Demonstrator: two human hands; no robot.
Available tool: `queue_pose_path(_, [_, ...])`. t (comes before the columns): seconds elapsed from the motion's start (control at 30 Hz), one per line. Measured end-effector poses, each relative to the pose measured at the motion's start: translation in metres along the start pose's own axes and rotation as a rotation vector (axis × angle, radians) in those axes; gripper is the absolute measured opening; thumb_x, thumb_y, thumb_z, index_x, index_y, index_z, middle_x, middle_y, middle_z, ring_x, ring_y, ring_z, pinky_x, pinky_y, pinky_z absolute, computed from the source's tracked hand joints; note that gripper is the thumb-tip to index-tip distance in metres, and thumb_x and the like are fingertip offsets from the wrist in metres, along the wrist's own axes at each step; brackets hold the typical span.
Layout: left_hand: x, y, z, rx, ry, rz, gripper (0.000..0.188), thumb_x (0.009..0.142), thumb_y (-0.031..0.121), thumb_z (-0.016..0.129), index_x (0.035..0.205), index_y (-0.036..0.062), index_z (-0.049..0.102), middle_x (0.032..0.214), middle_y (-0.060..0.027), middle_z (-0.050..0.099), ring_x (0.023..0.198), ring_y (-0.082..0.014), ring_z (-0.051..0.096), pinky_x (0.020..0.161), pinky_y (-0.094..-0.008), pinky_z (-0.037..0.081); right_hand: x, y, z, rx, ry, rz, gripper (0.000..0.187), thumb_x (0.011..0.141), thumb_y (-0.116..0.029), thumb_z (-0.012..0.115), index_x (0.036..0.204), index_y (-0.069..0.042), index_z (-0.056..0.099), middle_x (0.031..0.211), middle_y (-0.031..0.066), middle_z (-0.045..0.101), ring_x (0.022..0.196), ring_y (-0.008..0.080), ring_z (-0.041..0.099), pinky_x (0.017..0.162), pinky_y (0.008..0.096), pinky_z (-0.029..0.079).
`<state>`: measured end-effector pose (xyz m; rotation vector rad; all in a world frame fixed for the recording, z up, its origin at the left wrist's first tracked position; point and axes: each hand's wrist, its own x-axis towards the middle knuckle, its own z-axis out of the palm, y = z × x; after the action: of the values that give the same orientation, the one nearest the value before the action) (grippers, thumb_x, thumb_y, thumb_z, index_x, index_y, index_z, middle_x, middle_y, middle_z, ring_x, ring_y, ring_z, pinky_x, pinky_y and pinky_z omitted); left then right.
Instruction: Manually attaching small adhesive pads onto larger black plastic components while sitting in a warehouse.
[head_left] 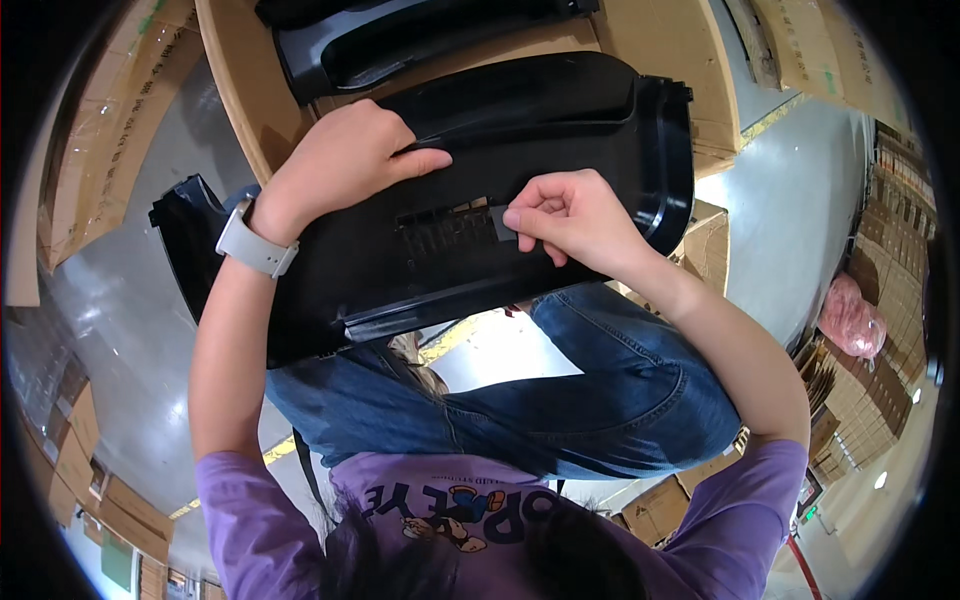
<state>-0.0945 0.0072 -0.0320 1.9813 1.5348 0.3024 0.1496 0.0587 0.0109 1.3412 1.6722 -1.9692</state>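
Note:
A large black plastic panel (340,260) with raised rims and a slotted grille (440,229) in its middle lies tilted across my lap and against a cardboard box. My left hand (350,155), a pale watch (255,240) on its wrist, rests on the panel's upper left part. Its thumb stretches over the surface, while the other fingers curl down and are mostly hidden. Between thumb and fingertips, my right hand (570,220) pinches a small thin grey piece (502,224) at the right end of the grille. Whether that piece is loose or stuck to the panel does not show.
The open cardboard box (665,50) ahead of me holds more black plastic parts (430,45). Flattened cardboard (130,150) stands at the left. Stacked cartons (890,340) and a pink plastic-wrapped bundle (852,316) are at the right. Yellow lines cross the grey floor (160,290).

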Motion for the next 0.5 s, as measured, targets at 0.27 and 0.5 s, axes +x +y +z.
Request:
queue_pose_path(0.27, [-0.0006,-0.0037,0.0002,-0.071,-0.025,-0.001,0.057,0.085,0.047,0.059,0.058,-0.0027,0.060,0.050,-0.0177,0.049,0.050,-0.0341,0.051,0.051,-0.0390,0.043,0.0002,-0.0063,0.0068,-0.019,0.031,0.016,0.014,0.086,-0.012,0.063,0.082,0.002,0.063,0.064,0.0055,0.063,0.043,0.0055,0.049,0.042,0.0183,0.038])
queue_pose_path(0.5, [-0.0009,-0.0017,0.0001,-0.099,-0.021,0.004,0.056,0.086,0.046,0.059,0.059,-0.0028,0.061,0.051,-0.0178,0.050,0.051,-0.0331,0.052,0.051,-0.0388,0.043,0.0015,-0.0005,0.0090,0.009,0.043,0.038,0.014,0.086,-0.010,0.063,0.081,0.002,0.063,0.064,0.0065,0.063,0.044,0.0070,0.053,0.042,0.0191,0.041])
